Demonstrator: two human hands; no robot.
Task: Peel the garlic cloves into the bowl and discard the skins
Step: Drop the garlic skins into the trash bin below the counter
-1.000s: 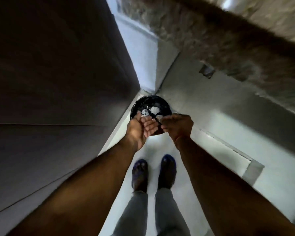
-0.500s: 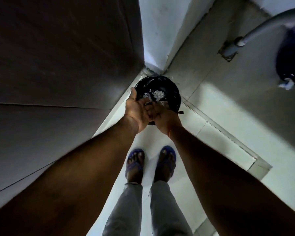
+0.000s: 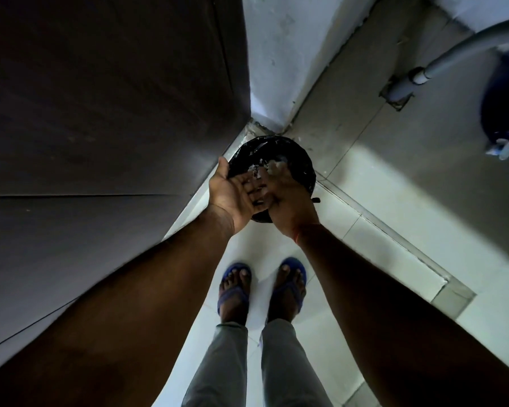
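A round bin lined with a black bag (image 3: 299,160) stands on the floor in the corner below me. Pale garlic skins (image 3: 260,168) lie inside it and cling to my fingertips. My left hand (image 3: 232,192) is held palm up with straight fingers over the bin's near edge. My right hand (image 3: 285,195) lies palm down across the left fingers, its fingers stretched toward the skins. Neither hand grips anything that I can see. No bowl or cloves are in view.
A dark cabinet face (image 3: 100,113) fills the left. A white wall corner (image 3: 276,54) rises behind the bin. A grey pipe (image 3: 453,57) and a dark blue container (image 3: 506,98) are at the right. My sandalled feet (image 3: 262,286) stand on pale tiles.
My right hand has slid forward over the left palm toward the bin, brushing skins off. The view has steadied over the corner since a second ago.
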